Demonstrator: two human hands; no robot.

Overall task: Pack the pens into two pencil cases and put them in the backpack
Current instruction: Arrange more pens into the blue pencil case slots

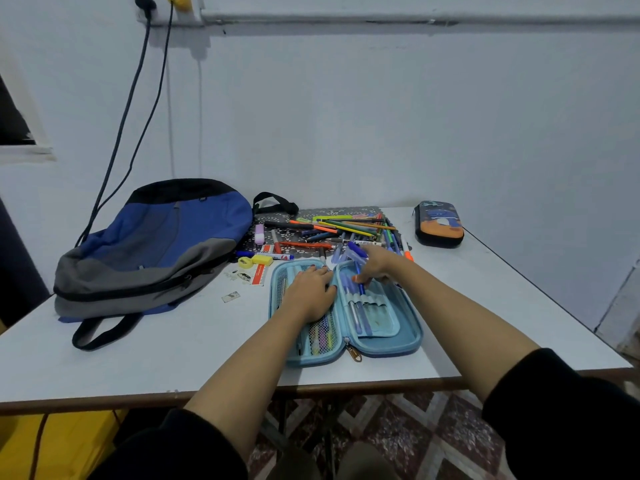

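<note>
Table [156, 362] edge closest to me. Just ahead on it, light blue pencil case [410, 336], unzipped, both halves spread flat. Its left half has a mesh pocket [320, 336] with a few coloured pens inside.

Left hand [308, 292] lies flat on that half, fingers straight, pressing down, gripping nothing. Right hand [377, 266] is over the right half, fingers curled round a bundle of blue pens [356, 252]. One blue pen [361, 289] points down toward the elastic loops [370, 301], where a few pens already sit.

Beyond the case: loose pile of pens and pencils [346, 228]. Far left, backpack [156, 247] lying on its side; I cannot tell whether it is open. Far right, second pencil case [439, 225], closed, well apart.

Risks, as I judge them:
- Steering one pen into a loop while holding several could let the others slip and scatter.
- Easing my left palm could let the case slide or fold.
- A pen pushed in at a slant may snag the loop's edge.
</note>
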